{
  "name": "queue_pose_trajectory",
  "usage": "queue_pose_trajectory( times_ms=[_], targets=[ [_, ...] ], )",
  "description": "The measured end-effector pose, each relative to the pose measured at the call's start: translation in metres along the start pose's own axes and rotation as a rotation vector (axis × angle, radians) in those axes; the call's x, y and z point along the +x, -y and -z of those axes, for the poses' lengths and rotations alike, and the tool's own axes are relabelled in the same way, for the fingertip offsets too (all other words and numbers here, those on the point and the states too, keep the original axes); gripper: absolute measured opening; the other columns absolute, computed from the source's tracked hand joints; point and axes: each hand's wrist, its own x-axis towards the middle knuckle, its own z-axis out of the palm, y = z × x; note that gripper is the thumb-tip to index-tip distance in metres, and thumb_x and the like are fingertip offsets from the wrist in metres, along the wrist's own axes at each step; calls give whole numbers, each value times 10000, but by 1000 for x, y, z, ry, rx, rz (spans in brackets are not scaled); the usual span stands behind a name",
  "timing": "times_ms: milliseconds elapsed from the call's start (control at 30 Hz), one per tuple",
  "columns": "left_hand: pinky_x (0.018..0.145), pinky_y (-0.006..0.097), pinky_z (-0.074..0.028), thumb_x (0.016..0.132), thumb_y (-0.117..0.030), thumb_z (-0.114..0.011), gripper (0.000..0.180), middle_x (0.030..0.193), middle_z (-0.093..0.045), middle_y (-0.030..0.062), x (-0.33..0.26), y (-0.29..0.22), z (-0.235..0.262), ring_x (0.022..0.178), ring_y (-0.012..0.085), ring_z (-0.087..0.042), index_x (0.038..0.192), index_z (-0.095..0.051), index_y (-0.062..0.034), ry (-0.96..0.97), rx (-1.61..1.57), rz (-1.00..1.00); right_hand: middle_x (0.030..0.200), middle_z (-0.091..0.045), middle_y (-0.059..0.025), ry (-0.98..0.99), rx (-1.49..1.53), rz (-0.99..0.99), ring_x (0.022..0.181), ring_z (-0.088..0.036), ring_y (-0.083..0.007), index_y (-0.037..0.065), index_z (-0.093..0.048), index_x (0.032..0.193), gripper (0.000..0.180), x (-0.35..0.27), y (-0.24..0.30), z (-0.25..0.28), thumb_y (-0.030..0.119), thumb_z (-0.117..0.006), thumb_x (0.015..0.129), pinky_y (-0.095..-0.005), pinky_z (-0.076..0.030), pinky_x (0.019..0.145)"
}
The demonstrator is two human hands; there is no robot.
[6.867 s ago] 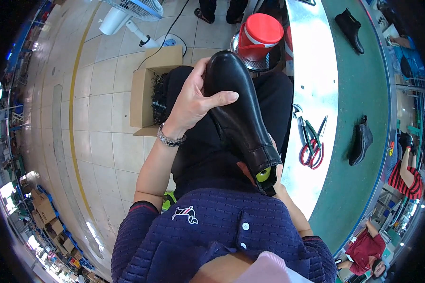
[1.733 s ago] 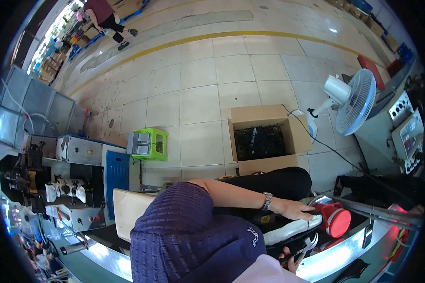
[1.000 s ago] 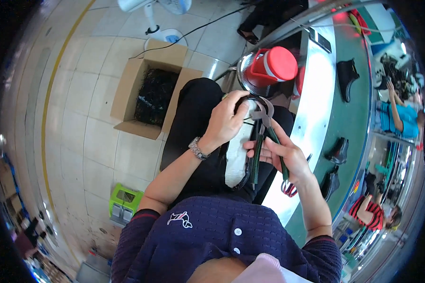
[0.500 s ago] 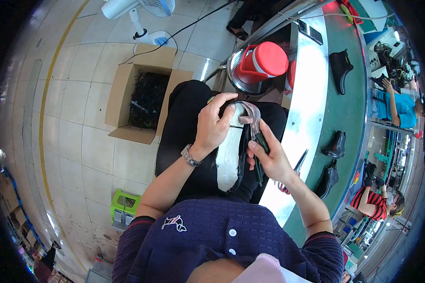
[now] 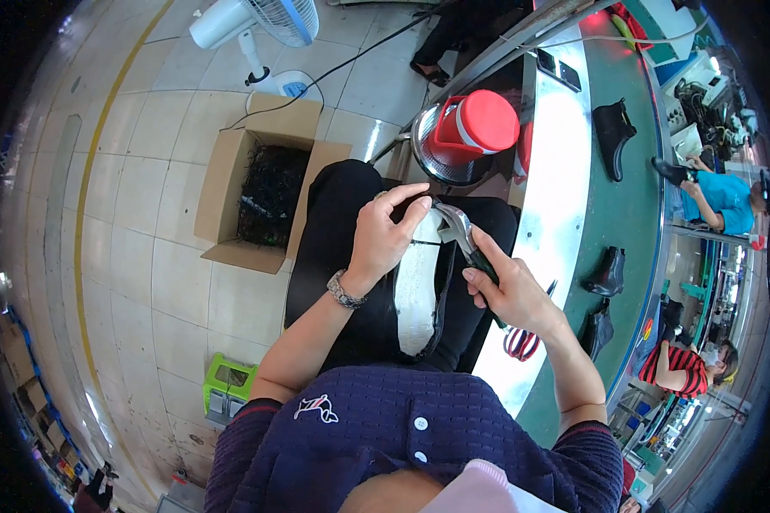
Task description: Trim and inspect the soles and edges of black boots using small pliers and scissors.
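- The dark shoe lay upside down on the person's thighs, its white underside upward and its toe end away from the body. No clamp was visible there, so in my judgement a hard pull could have turned it or made it slide.

- The pincers stood with their head at the toe edge. I could not tell if they were biting any material. If the bite was shallow, they could have slipped and scratched the shoe.

- The right hand had its fingers curled around the green handles, grasping them. Too strong a twist could perhaps have torn the edge.

- The left hand rested at the toe, its thumb on the underside and its forefinger stretched forward; the grip of the other fingers I could not tell. The thumb was just beside the metal, so a slip could have pinched it.

- Scissors with red handles lay on the bench, near the right forearm. A wide elbow movement could have pushed them off.

- Farther ahead, a red jug stood on a stool near the knees; a sudden knee movement could have knocked it.
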Motion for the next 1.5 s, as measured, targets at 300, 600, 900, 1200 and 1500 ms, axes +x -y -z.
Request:
queue_pose_trajectory(
  times_ms=[300,600,900,1200,1500],
  targets=[
    [803,284,-497,902,-182,-623,326,1073,-692,174,-5,1,1,949,211,-676,1177,-645,-8,-8,45,-177,803,-666,-219,-687,-418,504,671,-666,-374,140,-254,1499,693,23,3,-22,74,-589,896,-438,-526,604],
    [786,264,-486,910,-169,-607,342,1079,-691,157,-5,7,9,915,152,-653,1219,-629,-25,51,78,-165,773,-667,-192,-604,-391,497,601,-658,-343,201,-217,1513,693,22,0,-26,155,-577,922,-414,-536,541],
    [712,239,-471,900,-156,-616,358,1015,-688,127,-2,16,13,777,99,-589,1239,-623,-40,90,81,-135,713,-664,-168,-549,-381,479,606,-656,-356,223,-187,1518,719,17,9,-23,126,-565,914,-450,-541,561],
    [893,283,-484,895,-133,-607,391,1207,-650,154,5,6,27,1060,172,-627,1262,-589,-1,171,128,-261,740,-666,-161,-516,138,172,666,-685,-270,115,-255,1495,622,13,-22,-29,173,-557,955,-352,-545,642],
    [883,299,-474,908,-156,-595,421,1172,-668,135,3,4,24,988,170,-641,1319,-560,-77,234,188,-154,1204,-589,-261,-994,351,-292,1074,-607,-361,38,-224,1494,752,13,-224,-26,89,-612,851,-406,-440,949]
  ],
)
